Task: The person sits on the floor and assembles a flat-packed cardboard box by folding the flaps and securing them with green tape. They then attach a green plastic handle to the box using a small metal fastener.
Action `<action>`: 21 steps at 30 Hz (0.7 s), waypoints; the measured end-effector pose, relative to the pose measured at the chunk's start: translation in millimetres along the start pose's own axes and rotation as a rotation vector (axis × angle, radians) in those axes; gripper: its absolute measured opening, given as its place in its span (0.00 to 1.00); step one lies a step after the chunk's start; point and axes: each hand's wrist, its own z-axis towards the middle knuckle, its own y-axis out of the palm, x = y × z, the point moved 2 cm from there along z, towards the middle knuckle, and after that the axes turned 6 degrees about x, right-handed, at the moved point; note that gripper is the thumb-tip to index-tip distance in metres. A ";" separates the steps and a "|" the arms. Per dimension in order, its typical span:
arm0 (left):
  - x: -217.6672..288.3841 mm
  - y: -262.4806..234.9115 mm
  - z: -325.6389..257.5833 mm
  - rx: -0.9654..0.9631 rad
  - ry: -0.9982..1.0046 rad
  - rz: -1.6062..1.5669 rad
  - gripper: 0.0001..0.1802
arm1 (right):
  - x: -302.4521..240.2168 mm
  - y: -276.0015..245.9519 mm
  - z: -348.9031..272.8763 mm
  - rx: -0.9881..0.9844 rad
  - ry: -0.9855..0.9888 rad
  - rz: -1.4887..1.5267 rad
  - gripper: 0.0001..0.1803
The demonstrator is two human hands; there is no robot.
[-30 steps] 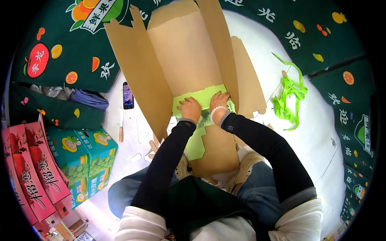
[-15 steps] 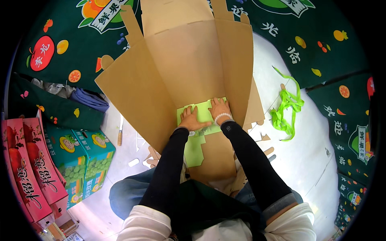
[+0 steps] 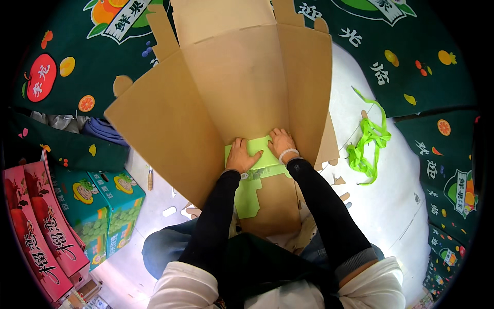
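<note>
Both hands (image 3: 262,150) press flat on the green flap (image 3: 256,154) of brown cardboard (image 3: 242,98)

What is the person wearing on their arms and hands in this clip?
Both forearms are in close-fitting black sleeves, under wider white outer sleeves pushed up near the elbows; the right one shows a grey ribbed band. The left hand is bare. The right hand is bare too, with a white beaded bracelet at the wrist. No gloves.
</note>
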 end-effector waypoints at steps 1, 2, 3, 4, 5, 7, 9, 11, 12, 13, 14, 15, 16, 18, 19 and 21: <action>0.2 0.2 1.5 -0.003 0.003 -0.005 0.40 | 1.5 3.6 -0.5 0.014 -0.008 -0.002 0.17; -0.2 2.1 0.2 0.021 0.031 0.002 0.40 | 0.8 4.7 -1.0 0.030 -0.017 -0.003 0.17; 0.2 5.2 -4.2 0.044 0.059 0.010 0.40 | 0.1 5.6 -3.4 0.067 -0.030 0.004 0.17; -0.2 7.6 -6.0 0.067 0.087 0.017 0.41 | -1.1 7.1 -6.8 0.104 -0.043 0.011 0.18; -1.8 8.8 -7.9 0.084 0.107 0.044 0.41 | -3.8 8.8 -11.6 0.132 -0.053 0.019 0.18; -6.1 10.6 -9.6 0.118 0.148 0.095 0.41 | -5.4 10.1 -10.3 0.138 -0.104 0.006 0.17; -3.5 6.8 -9.9 0.063 0.128 0.090 0.40 | -6.5 8.1 -12.8 0.093 -0.102 -0.027 0.17; 1.6 2.5 -8.3 0.051 0.115 0.102 0.39 | -14.9 3.0 -10.5 0.027 -0.059 -0.072 0.16; 3.6 2.2 -8.8 0.063 0.110 0.116 0.39 | -17.3 4.8 -7.9 0.001 -0.058 -0.090 0.15; 4.0 0.9 -9.8 0.074 0.103 0.131 0.39 | -19.8 4.7 -7.1 -0.029 -0.057 -0.094 0.16; 2.5 -1.0 -7.2 0.048 0.085 0.133 0.40 | -20.3 3.3 -3.6 -0.052 -0.058 -0.101 0.16; 1.7 -0.8 -5.7 0.020 0.070 0.134 0.42 | -16.8 4.3 -1.5 -0.073 -0.055 -0.109 0.17; 1.2 -0.1 -4.0 -0.008 0.056 0.134 0.43 | -8.8 9.8 7.0 -0.129 -0.047 -0.081 0.17; 13.7 4.3 7.7 -0.059 0.061 0.068 0.40 | 21.8 10.2 22.7 -0.228 -0.004 -0.050 0.18; 14.2 5.9 12.0 -0.086 0.052 0.044 0.39 | 24.2 7.3 20.1 -0.253 -0.008 -0.073 0.19; -14.7 -0.6 12.5 -0.149 -0.062 0.101 0.38 | -25.5 -18.4 8.2 -0.333 -0.068 -0.078 0.20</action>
